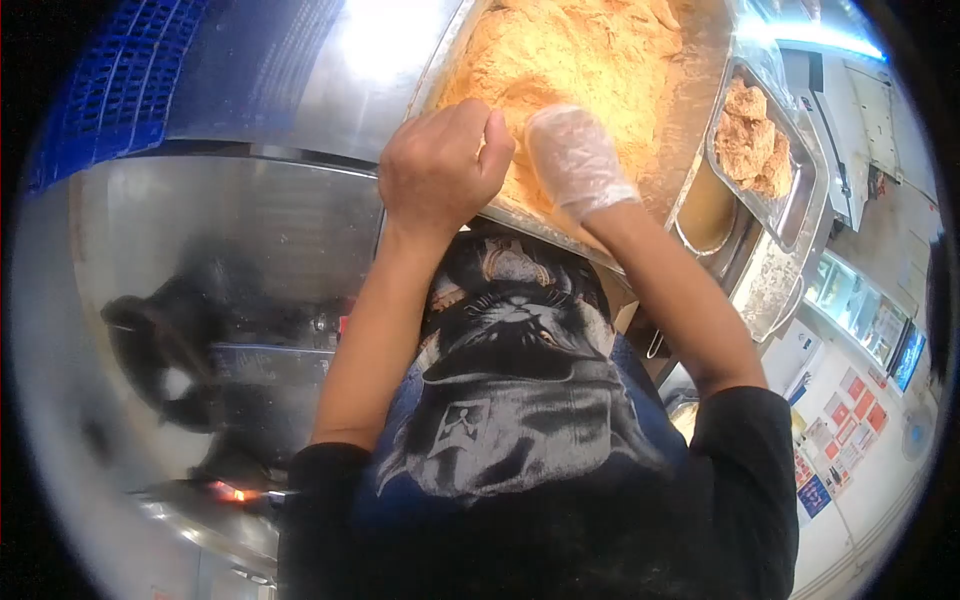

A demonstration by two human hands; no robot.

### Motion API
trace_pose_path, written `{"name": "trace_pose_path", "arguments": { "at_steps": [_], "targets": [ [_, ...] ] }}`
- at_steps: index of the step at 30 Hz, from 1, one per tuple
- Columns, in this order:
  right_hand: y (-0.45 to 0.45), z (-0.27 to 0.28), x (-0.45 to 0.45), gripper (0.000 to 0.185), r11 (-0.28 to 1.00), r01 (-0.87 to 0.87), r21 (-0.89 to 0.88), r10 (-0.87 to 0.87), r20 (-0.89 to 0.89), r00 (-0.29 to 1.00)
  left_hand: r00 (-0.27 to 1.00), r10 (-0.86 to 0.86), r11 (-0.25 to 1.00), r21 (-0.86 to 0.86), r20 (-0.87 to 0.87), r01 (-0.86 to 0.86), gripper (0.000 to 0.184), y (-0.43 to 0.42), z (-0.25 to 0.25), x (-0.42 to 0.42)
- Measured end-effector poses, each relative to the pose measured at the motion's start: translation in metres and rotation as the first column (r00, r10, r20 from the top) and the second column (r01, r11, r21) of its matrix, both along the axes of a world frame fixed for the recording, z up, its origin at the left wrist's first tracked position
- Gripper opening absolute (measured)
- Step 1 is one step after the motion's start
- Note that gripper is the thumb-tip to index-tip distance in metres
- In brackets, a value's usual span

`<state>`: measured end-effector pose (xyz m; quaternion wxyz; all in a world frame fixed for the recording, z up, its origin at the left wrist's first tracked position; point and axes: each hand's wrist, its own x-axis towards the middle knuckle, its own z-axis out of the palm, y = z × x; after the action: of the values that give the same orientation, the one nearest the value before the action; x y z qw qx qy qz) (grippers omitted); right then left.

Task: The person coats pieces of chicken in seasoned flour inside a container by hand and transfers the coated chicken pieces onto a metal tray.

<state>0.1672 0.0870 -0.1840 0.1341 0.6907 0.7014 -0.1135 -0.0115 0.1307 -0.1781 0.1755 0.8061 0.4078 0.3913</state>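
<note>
My left hand [445,165] is bare and closed in a fist at the near left corner of a large metal tray [690,190]. Its curled fingers face away from me, so whatever may be inside them is hidden. Orange-yellow breading flour [575,50] is heaped in the tray. Over the near part of that heap, my right hand [580,160] wears a clear plastic glove and presses against the flour. Its outline is rounded, with the fingers curled down out of sight. Any food beneath it is hidden.
To the right, a smaller metal pan [795,215] holds several coated pieces [755,145]. Below it sits a round container of cloudy liquid [705,215]. A blue plastic basket [120,80] stands at upper left. Lower left, a flame [235,492] glows near dark woks [160,340].
</note>
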Motion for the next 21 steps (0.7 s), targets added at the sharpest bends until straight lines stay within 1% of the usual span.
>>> {"name": "trace_pose_path", "arguments": {
  "at_steps": [1,3,4,5,6,7,8,9,10,12,13,15,16,17,19,20,21],
  "targets": [
    [-0.005,-0.004,0.003,0.013,1.000,0.011,0.006,-0.012,0.002,1.000,1.000,-0.012,1.000,0.006,0.002,0.011,0.024,0.001,0.000,0.002],
    [-0.019,-0.008,0.011,0.015,0.963,-0.095,0.254,0.132,-0.134,0.982,1.000,-0.014,1.000,0.023,-0.015,0.014,0.023,0.001,0.000,0.001],
    [-0.021,-0.005,0.017,0.015,0.961,-0.079,0.266,0.117,-0.132,0.984,0.999,-0.031,0.999,0.036,-0.015,0.031,0.023,0.001,0.001,0.001],
    [-0.021,0.001,0.026,0.011,0.971,-0.007,0.240,0.055,-0.193,0.980,0.999,-0.026,1.000,0.015,-0.034,0.027,0.023,0.001,0.001,0.000],
    [-0.023,0.009,0.034,0.013,0.976,0.066,0.208,-0.011,-0.253,0.967,0.998,-0.025,1.000,-0.007,-0.054,0.024,0.023,0.000,0.002,0.000],
    [-0.025,0.031,0.040,0.013,0.973,0.084,0.215,-0.027,-0.255,0.967,0.998,-0.043,0.999,0.000,-0.056,0.043,0.023,0.000,0.004,-0.001],
    [-0.027,0.061,0.044,0.015,0.963,0.185,0.197,-0.117,-0.315,0.942,0.997,-0.042,0.999,-0.016,-0.062,0.041,0.023,0.000,0.006,0.000],
    [-0.034,0.078,0.051,0.020,0.943,0.285,0.172,-0.206,-0.372,0.905,0.997,-0.043,0.999,-0.034,-0.069,0.040,0.023,0.000,0.007,0.000],
    [-0.043,0.080,0.062,0.020,0.937,0.302,0.177,-0.220,-0.374,0.901,0.996,-0.060,0.998,-0.029,-0.070,0.058,0.023,0.000,0.008,0.001],
    [-0.060,0.078,0.083,0.024,0.941,0.125,0.316,-0.069,-0.181,0.981,0.993,-0.056,0.997,-0.050,-0.102,0.051,0.022,-0.001,0.008,0.001],
    [-0.066,0.072,0.089,0.024,0.937,0.143,0.319,-0.086,-0.186,0.979,0.992,-0.073,0.997,-0.047,-0.108,0.068,0.022,-0.003,0.008,0.000],
    [-0.068,0.062,0.097,0.030,0.970,-0.003,0.245,0.035,-0.127,0.991,0.991,-0.063,0.996,-0.073,-0.120,0.055,0.023,-0.001,0.007,-0.001],
    [-0.063,0.076,0.085,0.030,0.976,0.052,0.211,-0.017,-0.162,0.987,0.990,-0.059,0.996,-0.070,-0.125,0.050,0.023,0.000,0.007,-0.002],
    [-0.060,0.077,0.078,0.030,0.976,0.056,0.209,-0.021,-0.169,0.985,0.991,-0.056,0.996,-0.071,-0.125,0.047,0.023,-0.001,0.007,-0.002],
    [-0.060,0.079,0.074,0.032,0.962,0.108,0.252,-0.073,-0.146,0.987,0.991,-0.069,0.996,-0.064,-0.119,0.061,0.024,0.000,0.006,0.000],
    [-0.064,0.074,0.079,0.032,0.960,0.118,0.255,-0.083,-0.144,0.986,0.988,-0.058,0.995,-0.087,-0.140,0.046,0.023,-0.001,0.006,-0.001],
    [-0.066,0.066,0.085,0.031,0.980,0.078,0.185,-0.069,-0.053,0.996,0.986,-0.045,0.994,-0.108,-0.161,0.028,0.024,0.000,0.005,-0.002]
  ]
}}
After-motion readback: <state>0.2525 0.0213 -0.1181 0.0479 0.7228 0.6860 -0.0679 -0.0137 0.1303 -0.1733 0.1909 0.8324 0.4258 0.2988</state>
